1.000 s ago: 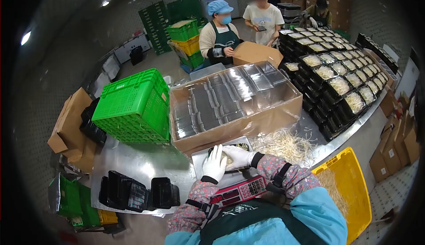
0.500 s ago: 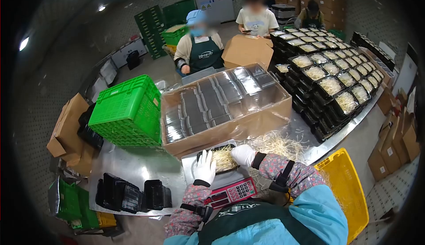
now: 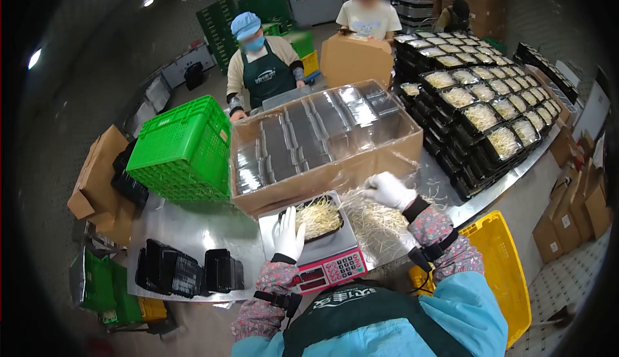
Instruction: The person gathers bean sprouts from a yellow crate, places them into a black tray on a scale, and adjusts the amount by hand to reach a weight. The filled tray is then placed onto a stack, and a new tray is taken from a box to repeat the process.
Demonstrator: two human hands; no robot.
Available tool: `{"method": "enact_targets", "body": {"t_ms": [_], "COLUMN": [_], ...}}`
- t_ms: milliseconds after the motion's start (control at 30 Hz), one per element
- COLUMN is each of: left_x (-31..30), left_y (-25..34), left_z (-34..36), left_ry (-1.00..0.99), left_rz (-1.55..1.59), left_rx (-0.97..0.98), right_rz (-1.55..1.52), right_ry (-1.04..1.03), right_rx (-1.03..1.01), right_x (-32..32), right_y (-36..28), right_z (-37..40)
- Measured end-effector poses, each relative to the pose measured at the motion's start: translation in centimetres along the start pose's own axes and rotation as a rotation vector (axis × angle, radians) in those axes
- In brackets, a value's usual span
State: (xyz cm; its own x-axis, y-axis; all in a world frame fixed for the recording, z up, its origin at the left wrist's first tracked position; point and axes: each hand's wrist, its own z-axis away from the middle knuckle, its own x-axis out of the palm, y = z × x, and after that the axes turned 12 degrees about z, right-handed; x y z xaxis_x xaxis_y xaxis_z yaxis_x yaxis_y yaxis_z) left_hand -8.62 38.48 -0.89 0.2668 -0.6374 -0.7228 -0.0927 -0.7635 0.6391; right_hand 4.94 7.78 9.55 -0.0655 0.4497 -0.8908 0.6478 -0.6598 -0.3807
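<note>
A black tray of bean sprouts (image 3: 319,217) rests on the plate of a red and white weighing scale (image 3: 335,269). Against the tray's left side lies my left hand (image 3: 288,236), white-gloved, its fingers stretched out and open. My right hand (image 3: 390,191), gloved too, is raised over the loose pile of bean sprouts (image 3: 377,221) to the right of the scale. Its fingers are drawn together in a pinch; what is between them, if anything, I cannot make out.
Behind the scale stands a carton of plastic trays (image 3: 309,183). Green crates (image 3: 177,147) and black trays (image 3: 169,270) are on the left, stacked filled trays (image 3: 480,117) at right. A yellow crate (image 3: 509,273) is beside me. A co-worker (image 3: 264,73) stands across the table.
My right hand has left the tray and moved up and right over the loose sprouts. My left hand stays at the tray's side. The co-worker opposite has straightened and shifted left.
</note>
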Motion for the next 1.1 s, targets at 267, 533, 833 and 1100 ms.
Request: {"method": "enact_targets", "body": {"t_ms": [267, 533, 833, 1100], "left_x": [-5.3, -8.3, 0.2, 1.3], "left_y": [-3.0, -5.4, -1.6, -1.0], "left_z": [3.1, 5.3, -0.3, 0.2], "left_ry": [0.191, 0.117, 0.120, 0.138], "left_rz": [0.543, 0.365, 0.129, -0.266], "left_rx": [-0.085, -0.170, -0.021, 0.149], "right_rz": [-0.323, 0.163, 0.289, 0.005], "right_ry": [-0.063, -0.159, -0.066, 0.109], "right_rx": [0.386, 0.066, -0.219, -0.299], "right_x": [1.8, 6.3, 10.6, 15.2], "right_y": [5.5, 7.9, -11.5, -6.6], "right_z": [4.0, 4.6, -2.2, -2.8]}}
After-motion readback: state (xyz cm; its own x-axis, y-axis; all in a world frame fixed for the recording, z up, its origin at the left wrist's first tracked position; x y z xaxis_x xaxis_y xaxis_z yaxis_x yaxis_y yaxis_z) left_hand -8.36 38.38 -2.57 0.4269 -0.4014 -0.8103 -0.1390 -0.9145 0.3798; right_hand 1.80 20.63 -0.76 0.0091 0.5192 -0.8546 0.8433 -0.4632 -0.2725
